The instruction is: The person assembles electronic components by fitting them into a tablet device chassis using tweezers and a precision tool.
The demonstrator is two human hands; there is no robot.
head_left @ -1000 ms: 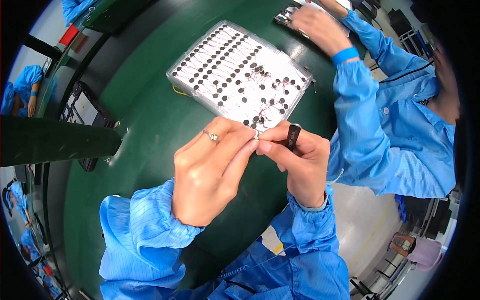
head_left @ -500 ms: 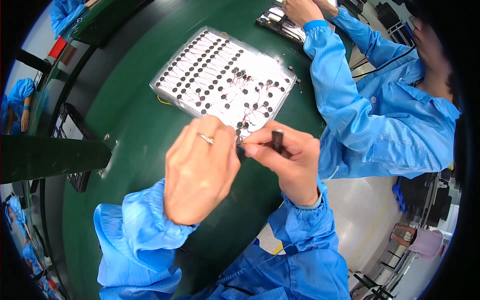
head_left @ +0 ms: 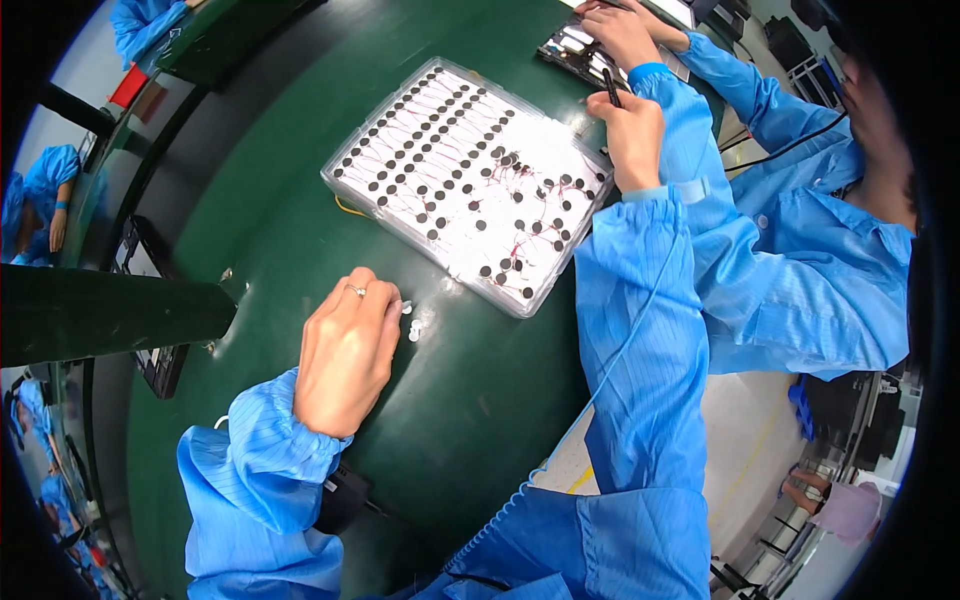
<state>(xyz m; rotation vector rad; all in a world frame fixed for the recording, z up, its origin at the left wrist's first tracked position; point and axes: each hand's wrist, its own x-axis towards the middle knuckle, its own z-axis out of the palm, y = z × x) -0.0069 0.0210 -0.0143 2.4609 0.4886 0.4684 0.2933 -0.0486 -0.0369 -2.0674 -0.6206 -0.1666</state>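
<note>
My left hand [head_left: 347, 350] rests low over the green table, its fingers curled together, and whatever is between them is hidden. Small white scraps [head_left: 415, 330] lie by its fingertips. My right hand [head_left: 634, 138] is beside the far right edge of a clear plastic tray [head_left: 430, 255], gripping a thin dark pen-like tool [head_left: 610, 88] that points up and away. On the tray's white surface sit several round black discs [head_left: 480, 225] with fine red wires, in neat rows at left and scattered at right.
At the upper right, a co-worker's hands [head_left: 625, 35] work over an open black device [head_left: 572, 58]. The co-worker's blue sleeve [head_left: 740, 240] lies close along my right arm. A green post [head_left: 120, 315] juts in from the left, near another dark device [head_left: 140, 250]. A coiled blue cord [head_left: 500, 505] crosses my front.
My hands were together at the tray's near edge. The left has drawn back toward the lower left; the right has swung up and right with the tool. White scraps now show on the table.
</note>
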